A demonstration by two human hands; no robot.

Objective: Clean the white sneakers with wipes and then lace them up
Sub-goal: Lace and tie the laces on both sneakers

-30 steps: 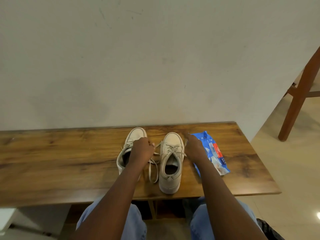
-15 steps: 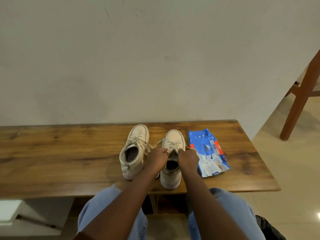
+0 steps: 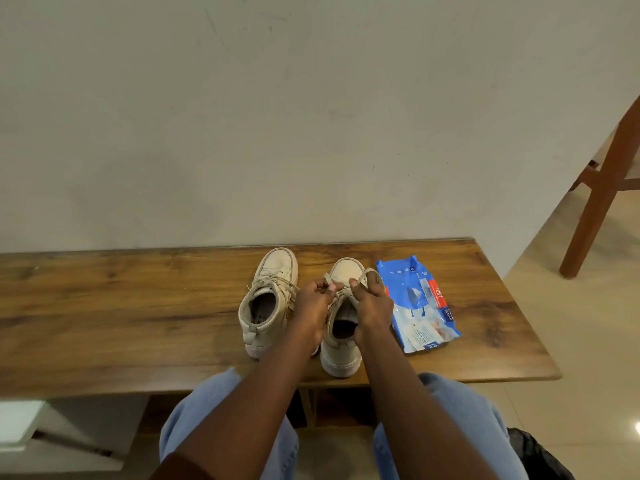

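Observation:
Two white sneakers stand side by side on the wooden table (image 3: 104, 306), toes toward the wall. The left sneaker (image 3: 268, 301) is laced and untouched. Over the right sneaker (image 3: 343, 348) both my hands work the laces. My left hand (image 3: 313, 306) pinches one lace end above the tongue. My right hand (image 3: 369, 306) pinches the other lace, which loops up over its fingers. The hands cover most of the right sneaker's lacing. A blue wipes pack (image 3: 417, 306) lies flat just right of that shoe.
A plain wall rises directly behind the table. A wooden chair leg (image 3: 599, 199) stands on the tiled floor at the far right. My knees in blue jeans (image 3: 221, 424) sit under the table's near edge.
My hands came together from either side of the right sneaker to its middle and lifted the lace ends toward the toe. The wipes pack, earlier half covered by my right arm, now shows fully.

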